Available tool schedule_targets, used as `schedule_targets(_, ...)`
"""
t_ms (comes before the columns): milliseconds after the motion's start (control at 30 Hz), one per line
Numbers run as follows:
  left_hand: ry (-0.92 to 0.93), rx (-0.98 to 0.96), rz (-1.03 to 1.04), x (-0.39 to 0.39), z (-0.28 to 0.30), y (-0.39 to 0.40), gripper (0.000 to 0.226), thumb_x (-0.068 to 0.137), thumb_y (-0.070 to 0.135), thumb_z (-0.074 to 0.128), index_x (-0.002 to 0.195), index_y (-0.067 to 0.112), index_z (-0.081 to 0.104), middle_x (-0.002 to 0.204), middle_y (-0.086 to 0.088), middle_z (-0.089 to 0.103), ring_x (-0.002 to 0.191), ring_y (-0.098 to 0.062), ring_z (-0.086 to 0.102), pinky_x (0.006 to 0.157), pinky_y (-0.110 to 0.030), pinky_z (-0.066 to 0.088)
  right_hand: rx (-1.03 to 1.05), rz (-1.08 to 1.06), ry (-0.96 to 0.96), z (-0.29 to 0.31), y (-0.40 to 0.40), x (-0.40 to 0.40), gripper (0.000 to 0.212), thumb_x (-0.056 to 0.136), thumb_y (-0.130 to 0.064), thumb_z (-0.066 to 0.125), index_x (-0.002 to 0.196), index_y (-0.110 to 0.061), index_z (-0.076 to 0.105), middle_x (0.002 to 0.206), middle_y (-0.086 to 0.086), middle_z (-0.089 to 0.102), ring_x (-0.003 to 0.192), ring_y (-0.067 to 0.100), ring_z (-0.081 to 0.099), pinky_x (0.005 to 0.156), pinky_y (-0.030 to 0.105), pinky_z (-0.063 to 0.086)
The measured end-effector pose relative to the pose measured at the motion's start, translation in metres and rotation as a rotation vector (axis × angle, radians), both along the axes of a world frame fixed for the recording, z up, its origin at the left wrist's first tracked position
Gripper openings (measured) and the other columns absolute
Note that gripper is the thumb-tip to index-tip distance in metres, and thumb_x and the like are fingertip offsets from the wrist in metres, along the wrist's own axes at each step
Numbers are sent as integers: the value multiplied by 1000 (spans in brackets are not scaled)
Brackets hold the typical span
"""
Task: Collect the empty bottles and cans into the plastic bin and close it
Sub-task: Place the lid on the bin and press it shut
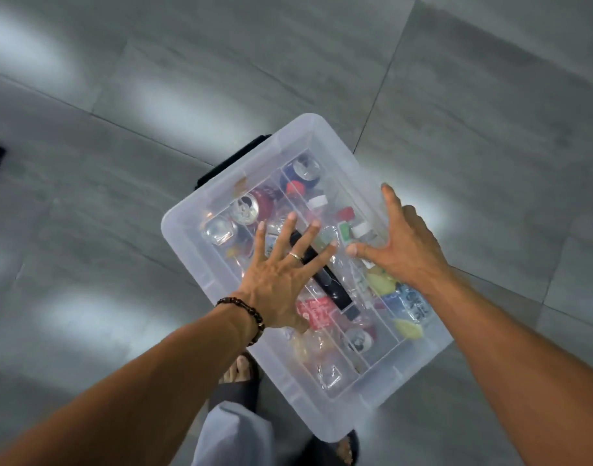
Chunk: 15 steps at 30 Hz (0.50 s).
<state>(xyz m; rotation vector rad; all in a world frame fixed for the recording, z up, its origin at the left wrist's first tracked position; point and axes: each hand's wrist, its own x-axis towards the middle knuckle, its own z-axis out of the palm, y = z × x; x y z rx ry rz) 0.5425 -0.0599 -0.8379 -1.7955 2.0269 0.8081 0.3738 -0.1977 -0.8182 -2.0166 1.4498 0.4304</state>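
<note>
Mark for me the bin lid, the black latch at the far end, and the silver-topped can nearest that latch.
bin lid (419,366): head view, bare translucent rim near the right corner.
black latch (236,159): head view, middle of the dark clip at the bin's far end.
silver-topped can (244,208): head view, its round top seen through the lid.

The lid (187,227) is translucent, smooth plastic — faintly frosted. Cans (244,207) inside show shiny metal tops; the floor (456,95) is matt grey tile.

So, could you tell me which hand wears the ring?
The left hand, spread flat on the bin lid, wears the ring and a beaded bracelet; the right hand is bare.
</note>
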Motion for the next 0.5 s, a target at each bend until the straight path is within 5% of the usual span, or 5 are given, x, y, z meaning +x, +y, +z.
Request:
schedule_targets(133, -9, 13, 17, -1, 1, 0, 138, 54, 83, 64, 136, 41, -38, 144, -3, -46, 132, -38, -42, 102, -69, -24, -78, -46, 147, 9, 38, -21, 117, 74, -79, 51, 151, -25, -18, 162, 12, -10, 148, 35, -5, 118, 57, 7)
schedule_targets(233, -17, 11, 18, -1, 4, -3, 139, 52, 85, 64, 138, 41, -37, 148, -4, -42, 132, -39, -41, 104, -70, -19, -6, -89, 271, 20, 92, -56, 132, 63, -91, 44, 146, -21, -30, 153, 13, -38, 141, 38, -31, 110, 63, -13)
schedule_targets(367, -90, -33, -23, -9, 11, 1, 141, 52, 82, 67, 142, 38, -32, 154, -11, -31, 138, -45, -29, 105, -76, -4, 132, -38, 361, 19, 136, -77, 144, 52, -96, 45, 131, -18, -47, 141, 15, -53, 130, 43, -45, 102, 71, -14)
schedule_targets(500, -109, -106, -326, -27, 17, 0, 123, 68, 69, 67, 140, 44, -30, 151, -6, -36, 139, -46, -26, 101, -80, -3, 155, -82, 349, 11, 138, -77, 146, 56, -88, 57, 141, -15, -37, 144, 17, -48, 130, 44, -42, 104, 73, -7)
